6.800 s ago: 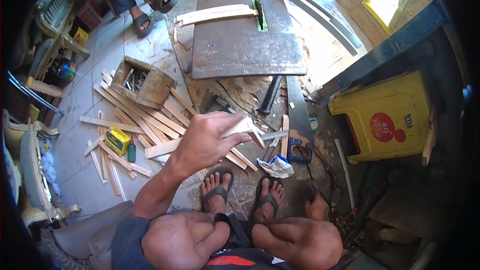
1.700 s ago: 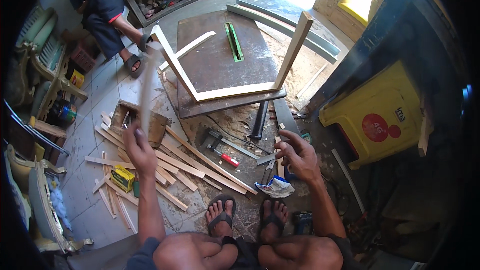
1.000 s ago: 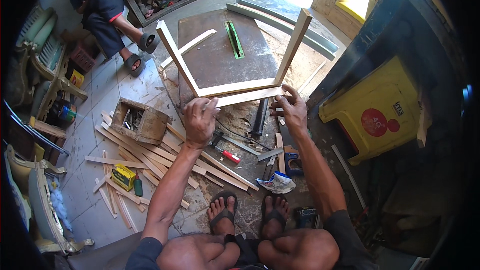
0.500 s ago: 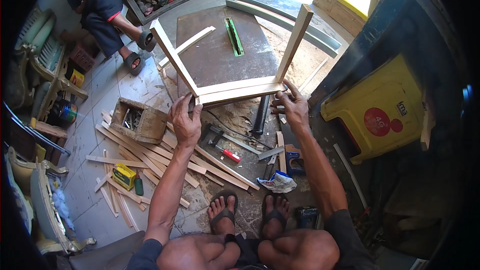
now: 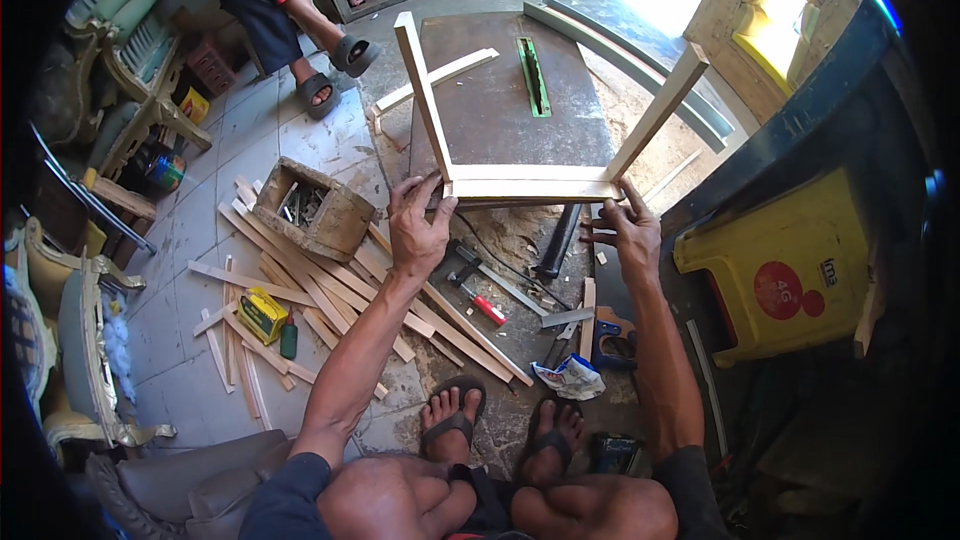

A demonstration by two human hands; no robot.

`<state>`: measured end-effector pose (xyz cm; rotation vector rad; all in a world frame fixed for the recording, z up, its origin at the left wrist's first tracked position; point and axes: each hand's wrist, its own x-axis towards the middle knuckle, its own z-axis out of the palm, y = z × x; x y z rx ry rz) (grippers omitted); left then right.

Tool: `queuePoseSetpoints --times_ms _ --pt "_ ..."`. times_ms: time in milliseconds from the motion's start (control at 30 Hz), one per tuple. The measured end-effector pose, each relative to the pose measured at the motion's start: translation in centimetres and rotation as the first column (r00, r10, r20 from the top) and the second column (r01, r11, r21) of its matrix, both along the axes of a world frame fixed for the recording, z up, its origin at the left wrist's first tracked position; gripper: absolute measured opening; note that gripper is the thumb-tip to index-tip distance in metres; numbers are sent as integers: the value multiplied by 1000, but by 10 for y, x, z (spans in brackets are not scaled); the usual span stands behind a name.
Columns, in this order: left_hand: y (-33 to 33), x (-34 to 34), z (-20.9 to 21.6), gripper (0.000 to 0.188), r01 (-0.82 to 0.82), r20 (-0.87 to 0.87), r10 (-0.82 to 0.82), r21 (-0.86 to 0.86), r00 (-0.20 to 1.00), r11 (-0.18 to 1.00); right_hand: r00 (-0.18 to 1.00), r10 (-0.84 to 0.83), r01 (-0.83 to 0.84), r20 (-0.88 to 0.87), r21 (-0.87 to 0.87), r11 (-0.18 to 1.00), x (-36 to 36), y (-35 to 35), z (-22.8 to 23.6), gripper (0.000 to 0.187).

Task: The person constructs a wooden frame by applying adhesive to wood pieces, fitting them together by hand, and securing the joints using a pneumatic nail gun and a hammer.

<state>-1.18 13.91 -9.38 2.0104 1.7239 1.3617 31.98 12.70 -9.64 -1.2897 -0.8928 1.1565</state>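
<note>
A three-sided frame of pale wood (image 5: 530, 183) is held up at the near edge of the table saw (image 5: 470, 125). Its crosspiece runs level between my hands, and two uprights rise from the ends, leaning outward. My left hand (image 5: 420, 228) grips the left corner, thumb on the near side and fingers behind. At the opposite corner my right hand (image 5: 634, 235) pinches the joint between thumb and fingers. Behind the frame, a dark blade slot in a green insert (image 5: 533, 78) shows in the saw's top. A loose wooden strip (image 5: 440, 80) lies on that top's left side.
Wood strips (image 5: 330, 295) litter the floor at left beside a wooden box of hardware (image 5: 318, 210). A hammer (image 5: 466, 265), red-handled screwdriver (image 5: 488, 310) and handsaw (image 5: 612, 338) lie before my feet. A yellow plastic stool (image 5: 785, 270) stands right. Another person's legs (image 5: 290, 20) are far left.
The whole scene has shifted to the right in the picture. The frame has turned slightly, its left upright now steeper. Both hands keep their hold on its corners.
</note>
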Motion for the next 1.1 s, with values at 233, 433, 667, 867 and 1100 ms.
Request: queuePoseSetpoints --times_ms 233,433,667,867,1100 --pt "2 -9 -3 43 -27 -40 28 5 999 1000 999 -23 22 31 26 999 -9 -2 6 55" --pt "2 -4 3 41 9 45 -7 -43 999 999 999 -23 23 22 28 999 -3 0 4 56" --pt "5 -9 -6 44 -22 22 23 -46 999 999 999 -40 41 14 -12 999 -6 5 -4 57" --pt "5 -4 -6 42 -6 15 7 -72 1000 997 999 -40 40 19 -28 999 0 4 -3 58" --pt "6 -7 -11 43 -12 7 12 -40 1000 999 999 -29 29 20 -36 999 4 7 -7 57"
